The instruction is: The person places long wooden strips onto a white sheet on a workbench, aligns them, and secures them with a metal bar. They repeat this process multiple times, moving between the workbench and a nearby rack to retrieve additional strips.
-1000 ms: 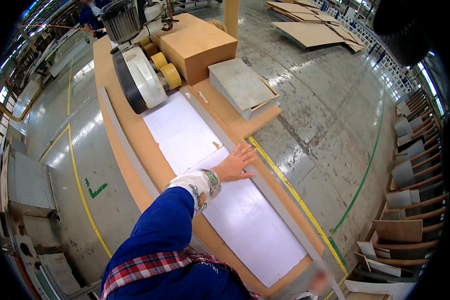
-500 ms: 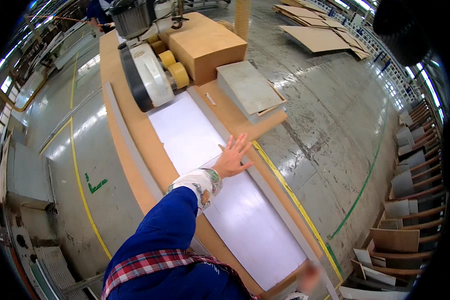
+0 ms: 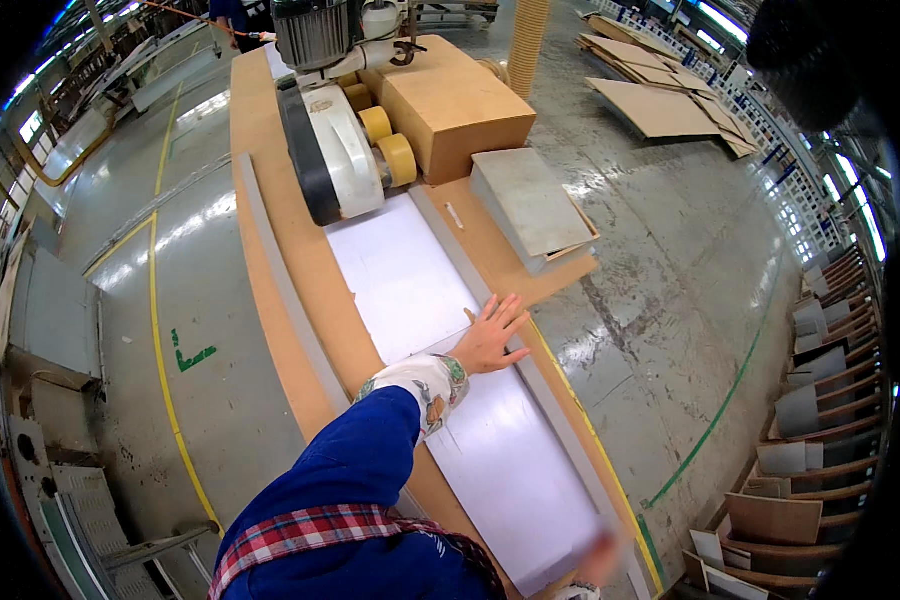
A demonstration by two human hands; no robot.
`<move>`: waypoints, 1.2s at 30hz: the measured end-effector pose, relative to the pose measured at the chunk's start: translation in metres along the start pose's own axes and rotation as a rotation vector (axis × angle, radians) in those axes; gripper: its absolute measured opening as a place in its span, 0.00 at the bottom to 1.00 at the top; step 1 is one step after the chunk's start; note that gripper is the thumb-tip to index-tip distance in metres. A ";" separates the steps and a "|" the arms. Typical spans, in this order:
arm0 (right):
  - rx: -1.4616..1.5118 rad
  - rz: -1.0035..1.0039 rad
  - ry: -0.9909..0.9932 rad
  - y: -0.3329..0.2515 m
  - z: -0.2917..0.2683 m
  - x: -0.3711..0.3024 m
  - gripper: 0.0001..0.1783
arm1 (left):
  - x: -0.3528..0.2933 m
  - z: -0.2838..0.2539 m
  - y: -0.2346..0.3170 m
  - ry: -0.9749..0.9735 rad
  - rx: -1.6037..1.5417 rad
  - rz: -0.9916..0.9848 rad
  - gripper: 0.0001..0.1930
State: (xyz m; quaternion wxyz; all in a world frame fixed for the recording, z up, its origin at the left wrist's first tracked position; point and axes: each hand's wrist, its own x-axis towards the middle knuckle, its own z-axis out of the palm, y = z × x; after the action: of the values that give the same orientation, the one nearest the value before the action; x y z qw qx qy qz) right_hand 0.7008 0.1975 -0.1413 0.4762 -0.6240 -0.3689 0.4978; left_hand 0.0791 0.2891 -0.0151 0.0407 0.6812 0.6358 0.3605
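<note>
Two white panels lie end to end in a channel on a brown board-topped table: the far panel (image 3: 395, 270) runs under a roller feeder (image 3: 345, 150), and the near panel (image 3: 515, 450) reaches toward me. My left hand (image 3: 492, 335), its fingers spread, rests by the seam between them, fingertips over the grey guide strip (image 3: 560, 400) on the right. A small brown sliver is beside its fingers. My right hand (image 3: 598, 560) is at the near panel's close right corner, by the guide strip; its fingers are blurred, so their grip is hidden.
A large brown box (image 3: 470, 100) stands beside the feeder's yellow rollers, with a grey box (image 3: 530, 205) nearer me. Another grey strip (image 3: 280, 260) edges the channel's left. Racks of boards (image 3: 775, 520) line the right; stacked sheets (image 3: 655, 105) lie on the floor beyond.
The scene has shifted right and slightly down as my view turned. My left hand keeps its spread pose near the panel seam. My right hand stays at the near corner.
</note>
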 end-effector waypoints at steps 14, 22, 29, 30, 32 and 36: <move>-0.008 0.145 0.102 -0.119 0.162 -0.090 0.08 | 0.000 -0.007 0.011 0.004 0.039 -0.027 0.30; -0.751 -0.437 -0.205 -0.086 0.227 -0.103 0.12 | -0.009 0.006 0.001 0.111 0.060 0.057 0.27; -0.927 -0.569 -0.307 -0.099 0.257 -0.205 0.24 | -0.040 0.004 0.004 0.150 0.123 0.104 0.27; -0.981 -0.614 -0.292 -0.088 0.249 -0.211 0.25 | -0.044 0.013 0.012 0.117 0.109 0.111 0.28; -1.087 -0.740 -0.300 -0.074 0.245 -0.223 0.27 | -0.058 0.013 0.017 0.083 0.113 0.099 0.29; -1.052 -0.696 -0.346 -0.081 0.246 -0.234 0.32 | -0.095 -0.014 0.031 -0.062 0.128 0.064 0.30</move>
State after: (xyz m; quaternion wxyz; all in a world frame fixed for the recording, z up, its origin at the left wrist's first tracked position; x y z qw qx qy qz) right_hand 0.4086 0.0566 -0.0128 0.1741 -0.5288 -0.8150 0.1609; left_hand 0.1037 0.1930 -0.0308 0.0051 0.7135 0.6338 0.2987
